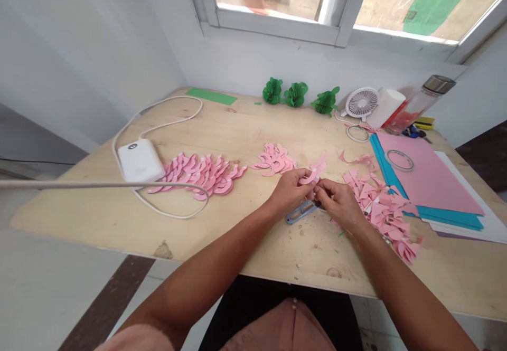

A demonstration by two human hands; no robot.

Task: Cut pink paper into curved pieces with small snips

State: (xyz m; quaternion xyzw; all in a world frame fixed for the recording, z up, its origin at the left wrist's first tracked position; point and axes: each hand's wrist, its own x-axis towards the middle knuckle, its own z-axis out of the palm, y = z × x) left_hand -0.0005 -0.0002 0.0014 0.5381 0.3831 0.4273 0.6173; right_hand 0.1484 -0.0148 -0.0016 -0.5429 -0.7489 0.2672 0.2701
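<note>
My left hand (293,186) pinches a curved pink paper piece (310,177) above the middle of the table. Close against it, my right hand (336,199) has its fingers pressed together at the piece's lower end; what exactly they grip is too small to make out. Under the hands lies a blue utility knife (300,212), partly covered by the right hand. A small pile of pink cut-outs (274,159) is just left of my left hand. Pink paper scraps (382,206) are heaped beside my right forearm.
Overlapping pink curved strips (204,174) lie to the left, near a white power bank (140,160) with its cable. Green paper figures (296,95) stand by the wall. Coloured sheets (435,174), a tape roll (399,160), a small fan (362,102) and a bottle (422,104) are right.
</note>
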